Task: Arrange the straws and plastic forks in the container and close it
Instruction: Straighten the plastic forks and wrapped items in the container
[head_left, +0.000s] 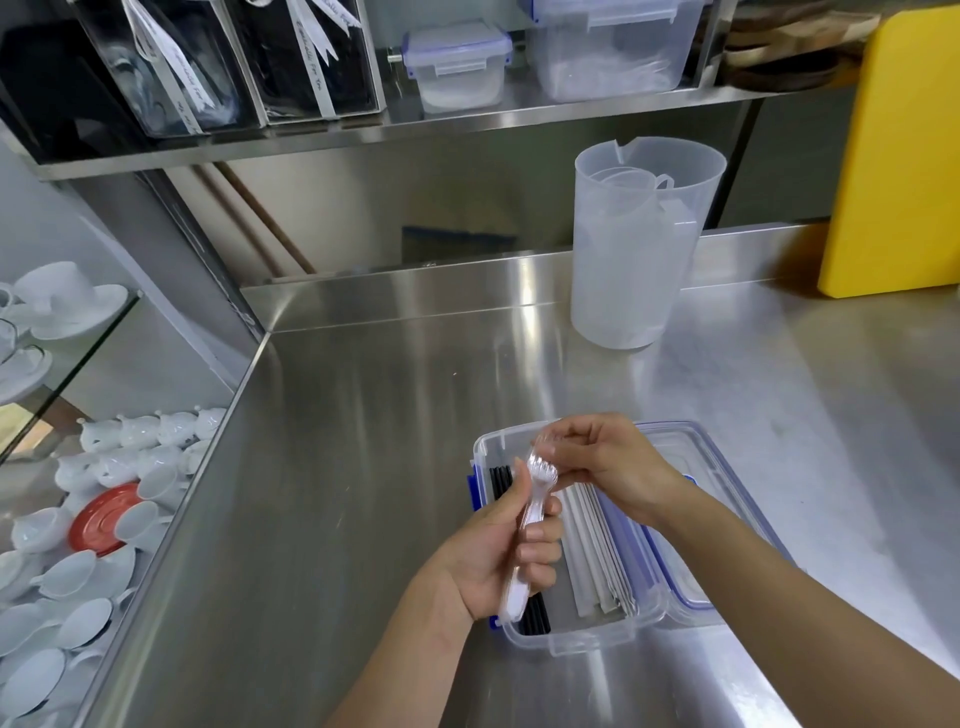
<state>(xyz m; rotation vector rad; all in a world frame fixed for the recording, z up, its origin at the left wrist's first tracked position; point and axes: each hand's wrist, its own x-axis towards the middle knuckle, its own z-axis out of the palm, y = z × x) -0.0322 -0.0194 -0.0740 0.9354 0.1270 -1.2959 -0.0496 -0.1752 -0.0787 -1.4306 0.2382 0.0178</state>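
Container (566, 636) sits open on the steel counter (363, 441), near the front edge, directly under both hands. Inside: black straws (537, 613) along the left wall, white paper-wrapped straws (597, 551) beside them to the right. Lid (711, 467) lies flat just right of the container, touching or nearly touching its long side; blue latches visible on both.

Left hand (498, 556) closed in a fist around a bundle of clear plastic forks (537, 483), tines up, handles poking out below the palm. Right hand (608, 462) pinched at the top of the bundle, fingers curled in; looks to be squaring the tines or teasing one fork loose, cannot tell which.

Step in hand, by my reading: forks being gathered, not yet laid in. Straws look settled. Next move wants the bundle lowered lengthwise into the free strip between the straw rows or on top, flat enough for the lid to seat, then latches pressed.

Jug (639, 244) stands well behind, out of the way.
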